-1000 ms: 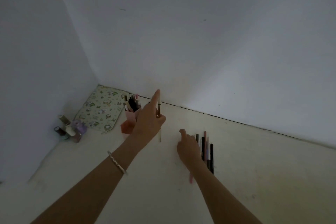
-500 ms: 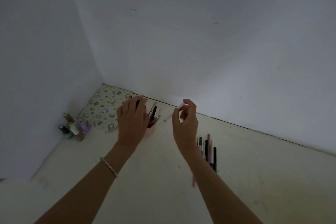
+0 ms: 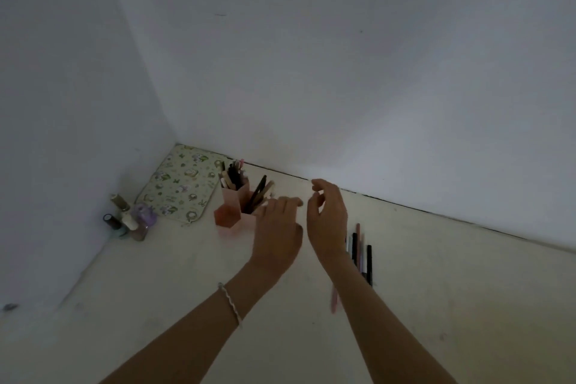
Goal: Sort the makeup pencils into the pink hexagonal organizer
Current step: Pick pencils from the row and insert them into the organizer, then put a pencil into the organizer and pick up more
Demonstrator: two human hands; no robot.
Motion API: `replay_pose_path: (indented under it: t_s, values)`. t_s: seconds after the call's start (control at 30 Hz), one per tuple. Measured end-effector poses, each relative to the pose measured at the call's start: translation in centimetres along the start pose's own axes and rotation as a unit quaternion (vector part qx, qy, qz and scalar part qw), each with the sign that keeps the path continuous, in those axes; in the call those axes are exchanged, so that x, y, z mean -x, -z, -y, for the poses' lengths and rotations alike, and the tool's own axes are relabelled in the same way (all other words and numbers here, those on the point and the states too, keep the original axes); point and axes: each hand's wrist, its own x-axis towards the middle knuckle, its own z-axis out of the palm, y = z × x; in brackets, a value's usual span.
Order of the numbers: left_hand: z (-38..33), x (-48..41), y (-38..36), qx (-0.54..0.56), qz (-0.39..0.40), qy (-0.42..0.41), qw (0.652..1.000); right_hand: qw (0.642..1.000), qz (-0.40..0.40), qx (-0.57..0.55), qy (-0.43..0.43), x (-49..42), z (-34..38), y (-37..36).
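The pink hexagonal organizer stands on the pale surface near the corner. Several pencils stick up from its tall cell, and two more lean out of a cell on the right. My left hand hovers just right of the organizer. Its fingers are bunched on a pale pencil whose tip points at the right cell. My right hand is beside it, fingers curled and apart, holding nothing. A row of loose makeup pencils lies on the surface, partly hidden under my right wrist. One pink pencil sticks out below my forearm.
A patterned flat pouch lies in the corner behind the organizer. Several small nail polish bottles stand against the left wall. Plain walls close the surface at the left and back.
My left hand has drawn back from over the organizer to its right side. The pale pencil that my right hand held is at my left fingers, and my right hand has come open.
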Motion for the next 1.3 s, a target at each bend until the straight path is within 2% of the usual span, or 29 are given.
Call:
replay_pose_path:
  t_s: [0.07,0.13,0.2,0.3,0.5,0.7,0.77,0.83,0.93,1.0,1.07,1.3]
  values:
    - [-2.7,1.1,-2.8,-0.011,0.105,0.006,0.994,0.999,-0.011,-0.002,-0.035,-0.4,-1.2,2.1]
    - [-4.7,2.1,-5.6,0.004,0.174,0.040,0.984,0.997,-0.024,-0.006,-0.071,-0.6,-2.4,3.9]
    - [-6.2,2.9,-7.7,0.037,0.222,0.066,0.972,0.993,-0.043,-0.010,-0.106,-0.5,-3.6,5.5]
    - [-7.2,3.7,-9.1,0.067,0.255,0.095,0.960,0.990,-0.056,-0.004,-0.133,0.2,-5.0,7.2]
    - [-7.5,3.4,-8.9,0.075,0.266,0.164,0.947,0.986,-0.066,0.009,-0.152,1.8,-7.2,8.7]
    - [-6.9,2.6,-7.8,-0.040,0.295,0.154,0.942,0.986,-0.042,0.012,-0.162,2.4,-7.4,8.5]
    - [-6.0,1.8,-7.1,-0.036,0.295,0.164,0.941,0.987,0.010,0.062,-0.151,2.3,-7.6,8.1]
    - [-4.9,0.9,-6.4,-0.008,0.284,0.171,0.943,0.976,0.105,0.138,-0.135,2.2,-8.2,7.2]
    - [-3.4,-0.2,-5.3,0.031,0.253,0.172,0.951,0.919,0.239,0.287,-0.127,2.5,-9.1,5.6]
    - [-2.6,-0.5,-4.8,0.052,0.232,0.167,0.957,0.891,0.271,0.332,-0.152,2.8,-9.6,4.8]
    - [-1.7,-0.7,-4.4,0.064,0.216,0.164,0.960,0.887,0.265,0.342,-0.162,2.9,-9.8,3.9]
    - [-0.5,-0.1,-4.3,0.084,0.217,0.168,0.958,0.906,0.237,0.305,-0.172,2.7,-8.8,2.0]
